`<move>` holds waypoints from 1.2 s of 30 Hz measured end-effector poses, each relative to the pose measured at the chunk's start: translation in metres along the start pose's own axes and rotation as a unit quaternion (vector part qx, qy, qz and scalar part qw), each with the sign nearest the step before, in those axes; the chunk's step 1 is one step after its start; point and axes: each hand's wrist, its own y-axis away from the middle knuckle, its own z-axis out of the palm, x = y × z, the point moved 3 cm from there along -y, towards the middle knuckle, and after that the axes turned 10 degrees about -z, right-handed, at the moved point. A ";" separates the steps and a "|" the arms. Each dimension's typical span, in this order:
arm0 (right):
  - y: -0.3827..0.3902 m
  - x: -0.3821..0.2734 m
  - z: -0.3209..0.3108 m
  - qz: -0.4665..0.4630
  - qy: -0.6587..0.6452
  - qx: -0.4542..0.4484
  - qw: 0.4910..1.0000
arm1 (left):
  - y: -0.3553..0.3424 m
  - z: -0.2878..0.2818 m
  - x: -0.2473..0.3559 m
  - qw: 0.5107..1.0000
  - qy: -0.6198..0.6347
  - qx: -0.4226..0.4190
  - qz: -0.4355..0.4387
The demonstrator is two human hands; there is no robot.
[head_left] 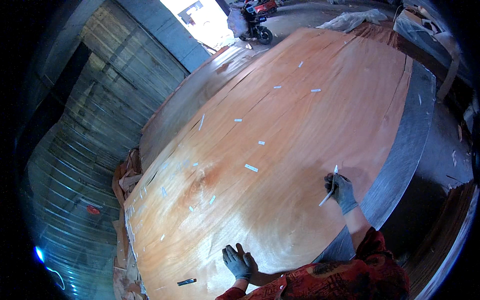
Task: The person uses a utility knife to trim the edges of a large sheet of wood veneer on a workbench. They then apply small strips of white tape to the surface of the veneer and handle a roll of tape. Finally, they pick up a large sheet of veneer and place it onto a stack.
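Note:
A broad sheet of reddish-tan wood veneer (280, 200) spreads out before me, with thin dark cracks along its grain. My right hand (342, 191), in a dark grey glove, is closed round a slim, pale knife-like tool (327, 197) at the sheet's right side. A pointed light tip shows above the fingers. My left hand (238, 262), also gloved, is at the near part of the veneer with its fingers stretched out and nothing in it. Whether it touches the wood I cannot tell. Short white tape strips (251, 168) are scattered over the sheet.
A small black bar-shaped object (186, 282) lies near the front left. Along the right runs a grey border strip (400, 155). Corrugated metal wall (75, 200) stands left, with torn veneer scraps (129, 175) beside it. A motorbike (255, 25) and crumpled plastic sheeting (352, 20) are far off.

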 end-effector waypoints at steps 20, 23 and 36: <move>-0.001 -0.004 0.000 0.005 -0.008 -0.013 1.000 | 0.001 -0.004 0.007 1.000 0.000 0.010 0.009; -0.001 -0.006 -0.001 0.005 -0.013 -0.008 1.000 | 0.002 -0.004 0.006 0.999 0.026 0.025 0.004; -0.005 -0.007 -0.005 0.013 -0.035 -0.001 0.999 | 0.000 -0.009 0.011 0.999 -0.001 0.020 0.030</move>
